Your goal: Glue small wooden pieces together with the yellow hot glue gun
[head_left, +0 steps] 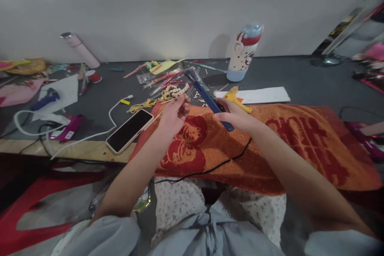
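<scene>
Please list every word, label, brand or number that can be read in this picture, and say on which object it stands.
None can be read with certainty.
Orange towel: large red characters, too distorted to read.
White bottle: a cartoon print, no legible words.
Magenta object: a white label, too small to read.

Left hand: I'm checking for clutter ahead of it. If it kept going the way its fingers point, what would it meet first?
Probably the bead string, just beyond the left hand fingertips; depth is unclear.

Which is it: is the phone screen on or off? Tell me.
Off. The phone lies face up beside the towel, its screen plain black.
</scene>
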{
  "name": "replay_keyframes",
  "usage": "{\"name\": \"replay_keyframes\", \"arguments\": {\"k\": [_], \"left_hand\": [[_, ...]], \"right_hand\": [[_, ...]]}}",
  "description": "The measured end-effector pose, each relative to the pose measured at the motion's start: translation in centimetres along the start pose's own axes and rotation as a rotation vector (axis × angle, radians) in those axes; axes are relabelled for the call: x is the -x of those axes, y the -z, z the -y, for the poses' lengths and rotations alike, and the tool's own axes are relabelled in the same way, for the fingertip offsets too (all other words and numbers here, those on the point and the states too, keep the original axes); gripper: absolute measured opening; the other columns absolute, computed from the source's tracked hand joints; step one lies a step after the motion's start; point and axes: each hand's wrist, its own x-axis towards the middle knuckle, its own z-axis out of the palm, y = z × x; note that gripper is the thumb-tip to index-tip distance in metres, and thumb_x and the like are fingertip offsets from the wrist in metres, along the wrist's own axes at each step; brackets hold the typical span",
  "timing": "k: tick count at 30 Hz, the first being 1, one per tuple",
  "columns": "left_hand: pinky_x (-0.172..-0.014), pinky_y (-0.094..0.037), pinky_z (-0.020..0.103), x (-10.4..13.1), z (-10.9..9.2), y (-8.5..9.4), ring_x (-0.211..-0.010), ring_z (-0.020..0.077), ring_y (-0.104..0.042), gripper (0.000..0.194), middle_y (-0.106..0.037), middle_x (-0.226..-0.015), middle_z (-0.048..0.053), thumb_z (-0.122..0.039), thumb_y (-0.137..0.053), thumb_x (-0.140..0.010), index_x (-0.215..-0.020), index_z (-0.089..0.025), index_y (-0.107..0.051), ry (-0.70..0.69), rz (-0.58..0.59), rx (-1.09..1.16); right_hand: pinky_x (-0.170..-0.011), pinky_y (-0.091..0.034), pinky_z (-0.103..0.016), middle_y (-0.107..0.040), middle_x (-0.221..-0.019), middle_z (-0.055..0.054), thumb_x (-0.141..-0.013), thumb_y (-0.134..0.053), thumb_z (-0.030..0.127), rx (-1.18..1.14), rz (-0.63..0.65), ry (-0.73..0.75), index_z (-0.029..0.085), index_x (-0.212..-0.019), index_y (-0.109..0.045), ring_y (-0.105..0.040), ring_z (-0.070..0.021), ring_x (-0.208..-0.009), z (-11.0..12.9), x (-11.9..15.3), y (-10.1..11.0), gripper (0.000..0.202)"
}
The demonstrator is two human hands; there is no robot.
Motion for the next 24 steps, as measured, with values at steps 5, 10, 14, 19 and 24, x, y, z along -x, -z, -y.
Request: {"name": "replay_keyframes", "arguments": {"k": [5, 10, 14, 19, 24], "left_hand": [[-0.043, -0.037, 0.011, -4.3, 0.4, -1.9, -0.043, 0.0015, -0.044, 0.023, -0.050, -0.052, -0.005, -0.012, -0.067, -0.081, -0.063, -0.014, -0.053, 0.023, 0.002, 0.044], [-0.048, -0.043, 0.011, -6.6, 1.8, -0.9, -0.044, 0.0019, -0.049, 0.021, -0.053, -0.052, -0.006, -0.005, -0.065, -0.077, -0.061, -0.014, -0.054, -0.044, 0.040, -0.018], [-0.049, -0.044, 0.011, -6.9, 2.3, 0.4, -0.044, 0.0016, -0.050, 0.018, -0.054, -0.052, -0.008, -0.008, -0.074, -0.070, -0.065, -0.015, -0.058, -0.065, 0.037, -0.026], [-0.043, -0.039, 0.011, -6.4, 1.9, 0.4, -0.042, 0.0013, -0.048, 0.019, -0.053, -0.051, -0.008, -0.012, -0.078, -0.067, -0.067, -0.015, -0.060, -0.054, 0.062, -0.038], [-0.038, -0.033, 0.010, -6.1, 1.9, -0.1, -0.036, 0.0005, -0.044, 0.017, -0.047, -0.044, -0.009, -0.013, -0.075, -0.074, -0.067, -0.015, -0.060, 0.018, -0.004, -0.080]], "right_hand": [[-0.102, -0.043, -0.053, -0.058, -0.121, -0.016, -0.067, -0.068, 0.047, 0.150, -0.122, 0.146, 0.016, -0.123, -0.049, -0.056, -0.0338, -0.114, -1.5, -0.3, 0.3, 0.067], [-0.100, -0.043, -0.056, -0.055, -0.118, -0.019, -0.064, -0.069, 0.044, 0.387, -0.177, 0.148, 0.012, -0.125, -0.047, -0.054, -0.0366, -0.113, -1.9, -0.2, 0.1, 0.072], [-0.101, -0.043, -0.056, -0.053, -0.121, -0.020, -0.062, -0.070, 0.044, 0.471, -0.157, 0.131, 0.012, -0.128, -0.045, -0.053, -0.0383, -0.116, -1.8, -0.1, -0.1, 0.078], [-0.103, -0.043, -0.055, -0.050, -0.125, -0.022, -0.063, -0.069, 0.045, 0.499, -0.138, 0.094, 0.009, -0.130, -0.044, -0.051, -0.0389, -0.120, -1.8, 0.2, 0.0, 0.080], [-0.104, -0.043, -0.054, -0.050, -0.125, -0.022, -0.065, -0.068, 0.045, 0.497, -0.132, 0.116, 0.010, -0.131, -0.043, -0.050, -0.0382, -0.121, -2.0, 0.4, 0.2, 0.079]]}}
